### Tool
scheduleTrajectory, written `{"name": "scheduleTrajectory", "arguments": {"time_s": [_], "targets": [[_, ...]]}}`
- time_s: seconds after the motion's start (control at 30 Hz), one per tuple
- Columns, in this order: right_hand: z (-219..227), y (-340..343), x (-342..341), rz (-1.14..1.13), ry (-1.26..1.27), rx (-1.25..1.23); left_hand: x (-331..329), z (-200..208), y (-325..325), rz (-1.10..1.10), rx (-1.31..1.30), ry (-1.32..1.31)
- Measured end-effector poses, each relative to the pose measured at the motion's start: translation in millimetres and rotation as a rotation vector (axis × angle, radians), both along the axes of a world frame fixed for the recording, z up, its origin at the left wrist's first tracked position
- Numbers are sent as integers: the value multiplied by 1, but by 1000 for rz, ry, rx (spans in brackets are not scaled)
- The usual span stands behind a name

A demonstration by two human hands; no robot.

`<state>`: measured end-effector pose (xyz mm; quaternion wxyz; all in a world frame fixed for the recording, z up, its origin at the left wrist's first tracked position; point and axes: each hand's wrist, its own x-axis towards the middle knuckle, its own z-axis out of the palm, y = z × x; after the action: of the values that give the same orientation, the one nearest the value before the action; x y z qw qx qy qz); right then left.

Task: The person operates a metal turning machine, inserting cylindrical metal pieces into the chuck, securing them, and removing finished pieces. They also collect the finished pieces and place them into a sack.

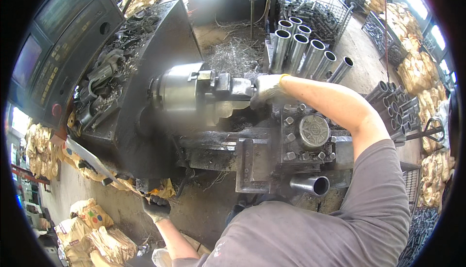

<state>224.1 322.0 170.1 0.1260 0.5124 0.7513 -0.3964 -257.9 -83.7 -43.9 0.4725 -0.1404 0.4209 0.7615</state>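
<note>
My right hand (268, 90), in a pale glove with dark-stained fingers, is closed at the front of the lathe chuck (179, 91), right beside the chuck jaws (238, 87). What its fingers grip there is hidden by the glove. Low on the left, my left hand (158, 208), in a dark-palmed glove, curls round the end of a thin lever (136, 189) beneath the machine's headstock. Just right of the chuck stands the square tool post (314, 131) with its bolts and round cap. A short shiny metal tube (309, 185) lies on the near side of the carriage.
Several steel tubes (297, 48) stand upright beyond the lathe, and more tubes (391, 107) are stacked at the right. Swarf and scrap (104, 73) cover the headstock top. A control panel (58, 48) rises at the left. Paper sacks (97, 233) sit on the floor lower left.
</note>
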Motion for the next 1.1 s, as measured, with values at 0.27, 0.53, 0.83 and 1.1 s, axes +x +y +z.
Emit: {"name": "scheduleTrajectory", "arguments": {"time_s": [0.27, 0.53, 0.83, 1.1], "targets": [[35, -29, 23, 31, -5, 448, -17, -29, -8, 77, -380, 609], [69, -220, 139, -738, 764, 767, 31, 203, 48, 528, -257, 2243], [26, -364, 169, -990, 692, 812, -89, 366, 274, -318, -1038, 2324], [1, -405, 187, -1060, 700, 614, 81, 299, 128, 207, 211, 2479]]}}
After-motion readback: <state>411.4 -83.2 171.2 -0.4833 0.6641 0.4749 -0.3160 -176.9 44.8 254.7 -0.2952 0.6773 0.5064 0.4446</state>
